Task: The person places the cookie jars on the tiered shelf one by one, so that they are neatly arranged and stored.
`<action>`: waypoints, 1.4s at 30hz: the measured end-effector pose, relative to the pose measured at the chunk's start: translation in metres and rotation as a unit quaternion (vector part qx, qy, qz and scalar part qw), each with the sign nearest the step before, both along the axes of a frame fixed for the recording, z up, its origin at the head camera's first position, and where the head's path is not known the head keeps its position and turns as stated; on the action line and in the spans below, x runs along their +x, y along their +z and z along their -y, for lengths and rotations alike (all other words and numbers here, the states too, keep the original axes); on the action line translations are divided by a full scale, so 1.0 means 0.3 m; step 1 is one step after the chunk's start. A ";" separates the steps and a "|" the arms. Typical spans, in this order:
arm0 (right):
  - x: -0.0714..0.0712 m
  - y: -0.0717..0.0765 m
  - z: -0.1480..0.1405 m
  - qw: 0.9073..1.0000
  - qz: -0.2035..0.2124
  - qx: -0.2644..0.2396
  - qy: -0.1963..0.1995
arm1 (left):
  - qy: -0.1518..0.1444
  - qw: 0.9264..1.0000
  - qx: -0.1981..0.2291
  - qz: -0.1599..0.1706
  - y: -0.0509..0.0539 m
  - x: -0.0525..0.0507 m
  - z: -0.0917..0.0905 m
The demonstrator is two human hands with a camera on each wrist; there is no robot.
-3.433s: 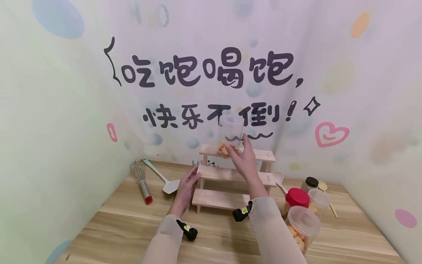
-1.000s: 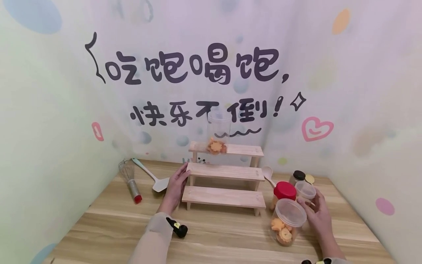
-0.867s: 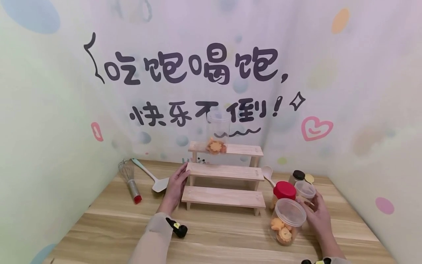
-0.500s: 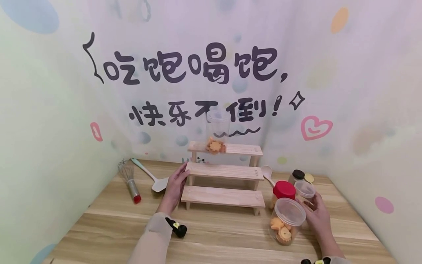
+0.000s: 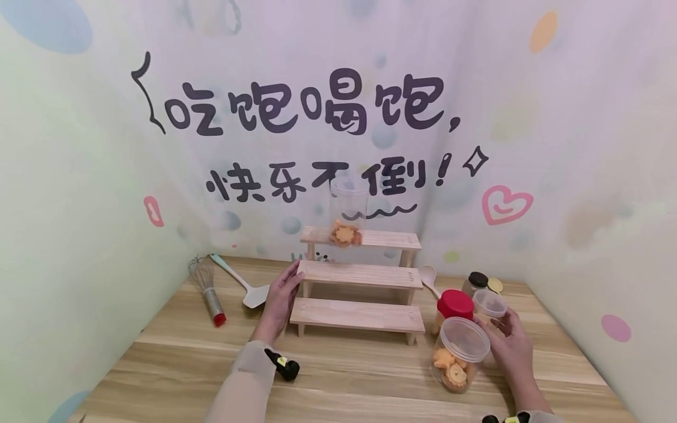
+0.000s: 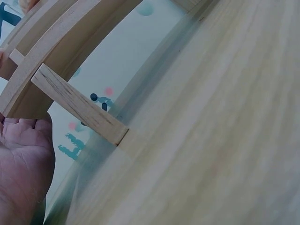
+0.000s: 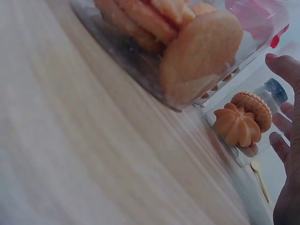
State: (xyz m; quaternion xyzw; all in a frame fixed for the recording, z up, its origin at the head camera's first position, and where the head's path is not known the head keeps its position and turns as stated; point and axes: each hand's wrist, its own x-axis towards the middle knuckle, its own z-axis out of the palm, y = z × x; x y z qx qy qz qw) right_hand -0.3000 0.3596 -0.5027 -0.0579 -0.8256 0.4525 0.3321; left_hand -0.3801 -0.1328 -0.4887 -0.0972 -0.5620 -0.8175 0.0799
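A three-tier wooden stand (image 5: 359, 314) is in the middle of the table. My left hand (image 5: 281, 299) holds the left end of its middle shelf; the board partly hides the fingers in the left wrist view. On the right, my right hand (image 5: 510, 346) has thumb and fingers around a clear lidded jar (image 5: 490, 304), which stands on the table with cookies (image 7: 240, 123) inside. A larger clear jar of cookies (image 5: 456, 373) stands in front of it, and a red-lidded jar (image 5: 456, 304) to its left. Another clear cookie jar (image 5: 349, 205) sits on the top shelf.
A whisk (image 5: 211, 296) and a white spatula (image 5: 240, 281) lie at the left. Behind the jars at the right are a black-lidded jar (image 5: 478, 281) and a wooden spoon (image 5: 495, 285). A pale spoon (image 5: 429, 278) lies beside the stand. The printed curtain (image 5: 264, 47) closes off the back.
Since the oldest frame, my right hand has let go of the jar on the top shelf and moved down right to the small clear jar. Over the last second, both hands have stayed put.
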 end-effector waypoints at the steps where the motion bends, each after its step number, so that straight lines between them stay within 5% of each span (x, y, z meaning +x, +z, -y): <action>1: -0.001 0.002 0.002 1.000 -0.004 0.001 -0.001 | 0.000 1.000 -0.001 -0.001 0.001 0.000 0.001; 14: -0.002 0.013 0.010 0.999 -0.035 0.012 -0.013 | -0.006 1.000 0.006 -0.003 0.015 0.000 0.009; 30: 0.007 0.049 0.024 0.996 -0.068 -0.046 -0.019 | 0.001 1.000 -0.001 0.003 0.022 0.006 0.015; 35: 0.011 0.117 0.005 0.992 -0.109 -0.053 -0.028 | 0.001 1.000 0.003 0.001 -0.001 -0.003 0.005; 42: 0.048 0.305 0.018 0.984 -0.137 -0.117 0.003 | 0.002 1.000 0.008 0.000 0.002 -0.001 -0.001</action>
